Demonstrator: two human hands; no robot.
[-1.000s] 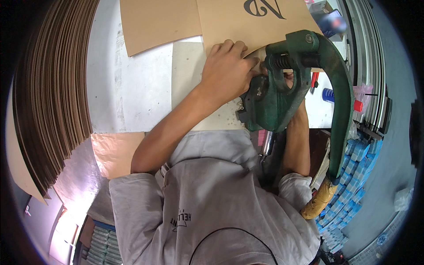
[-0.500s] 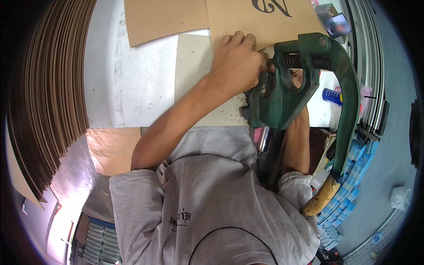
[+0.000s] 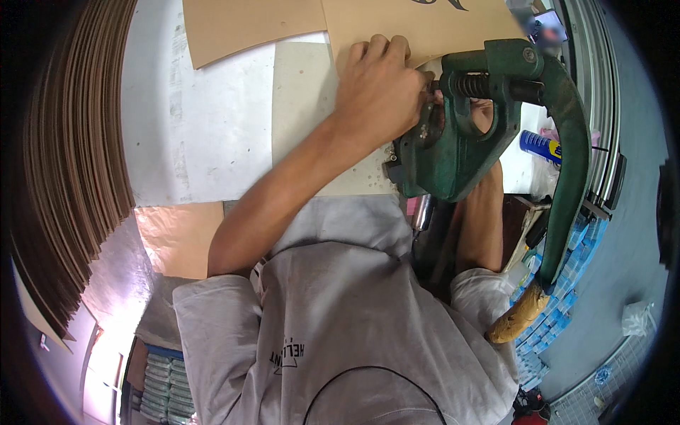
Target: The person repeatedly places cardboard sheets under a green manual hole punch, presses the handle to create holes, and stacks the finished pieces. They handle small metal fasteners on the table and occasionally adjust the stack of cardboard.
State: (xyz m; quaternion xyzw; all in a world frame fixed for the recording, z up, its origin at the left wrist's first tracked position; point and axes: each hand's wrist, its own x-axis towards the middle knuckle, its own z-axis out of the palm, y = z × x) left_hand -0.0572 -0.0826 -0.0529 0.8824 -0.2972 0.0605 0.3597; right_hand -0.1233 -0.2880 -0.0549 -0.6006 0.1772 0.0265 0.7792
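A green hand press (image 3: pixel 460 152) with a coil spring and a long lever stands at the table's front edge, right of the middle. My left hand (image 3: pixel 382 81) is closed at the press's jaw, its knuckles raised over a brown card sheet (image 3: pixel 397 25). Whatever its fingertips pinch is hidden by the hand and the press. Behind the press frame, my right hand (image 3: pixel 483 113) shows only as a small patch through the opening, so its fingers cannot be made out. The lever's tan wrapped grip (image 3: pixel 520 315) hangs low on the right, untouched.
A second brown sheet (image 3: pixel 248 32) lies at the back left on the white table (image 3: pixel 205 127). Tall stacked brown boards (image 3: pixel 74 142) stand along the left. Right of the press are a blue spray can (image 3: pixel 540 147), a phone (image 3: pixel 551 28) and blue packs (image 3: pixel 570 283).
The view has shifted slightly, and the sheets and table sit a little higher and further left in it. My left hand stays closed by the press's jaw; the lever looks unmoved against the press.
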